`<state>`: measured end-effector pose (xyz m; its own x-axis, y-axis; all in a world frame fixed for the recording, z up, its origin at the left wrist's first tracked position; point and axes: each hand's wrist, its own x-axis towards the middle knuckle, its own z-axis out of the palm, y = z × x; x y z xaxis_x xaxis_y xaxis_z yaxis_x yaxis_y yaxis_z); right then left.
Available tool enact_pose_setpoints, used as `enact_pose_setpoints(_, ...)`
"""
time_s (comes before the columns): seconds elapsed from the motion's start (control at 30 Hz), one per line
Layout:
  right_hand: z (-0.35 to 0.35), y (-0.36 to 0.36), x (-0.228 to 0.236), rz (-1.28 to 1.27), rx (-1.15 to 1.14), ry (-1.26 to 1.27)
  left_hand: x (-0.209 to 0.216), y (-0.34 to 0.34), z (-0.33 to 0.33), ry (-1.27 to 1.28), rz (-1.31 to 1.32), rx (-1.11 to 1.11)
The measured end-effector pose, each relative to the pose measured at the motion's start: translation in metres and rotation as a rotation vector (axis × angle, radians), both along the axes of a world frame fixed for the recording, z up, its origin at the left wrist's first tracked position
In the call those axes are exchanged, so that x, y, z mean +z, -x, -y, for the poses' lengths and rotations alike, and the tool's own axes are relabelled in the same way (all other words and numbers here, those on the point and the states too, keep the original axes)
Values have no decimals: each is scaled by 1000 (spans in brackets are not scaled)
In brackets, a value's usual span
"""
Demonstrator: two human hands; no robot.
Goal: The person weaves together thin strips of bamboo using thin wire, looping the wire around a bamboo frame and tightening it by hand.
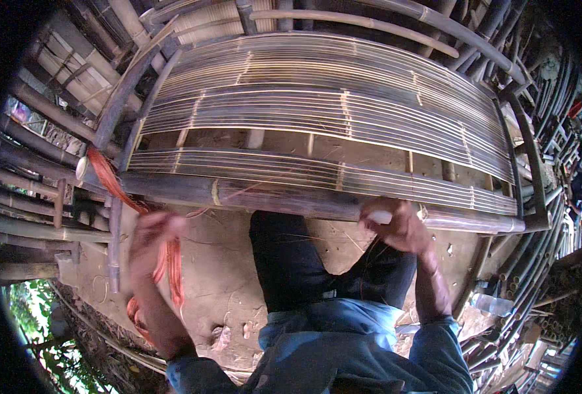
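Note:
In front of me stands a low bamboo bench (264,121) whose top is made of long thin slats. Orange-red plastic strands (106,172) drape over the left end of its thick front pole (291,197) and hang toward the ground. My left hand (156,230), smeared by motion, is beside the hanging strands. A thin reddish strand (228,197) runs from near its fingertips toward the slats. At the front pole, right of the middle, my right hand (396,226) is closed with curled fingers. A pale patch shows at its fingertips; I cannot tell what it is.
Bamboo poles (38,177) form a rack on the left, and more bamboo (534,256) is piled on the right. A clear plastic bottle (492,305) lies at the right. My knees (284,256) are close to the bench's front pole, above bare earth (218,262).

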<state>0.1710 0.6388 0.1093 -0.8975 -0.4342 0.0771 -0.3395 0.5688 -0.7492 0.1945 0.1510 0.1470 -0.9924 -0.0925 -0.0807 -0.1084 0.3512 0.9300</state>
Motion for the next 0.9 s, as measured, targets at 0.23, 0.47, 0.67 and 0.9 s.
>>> enact_pose_setpoints(0.23,26,95,-29,-223,-204,28,93,-5,185,-979,-548,362)
enact_pose_setpoints(0.47,34,184,-129,159,-247,10,-7,176,-50,413,-384,-180)
enact_pose_setpoints(0.67,93,199,-133,32,-8,-329,-139,218,-188,808,-152,-273)
enact_pose_setpoints(0.9,91,190,-116,241,-217,-291,-116,228,-231,796,-10,-393)
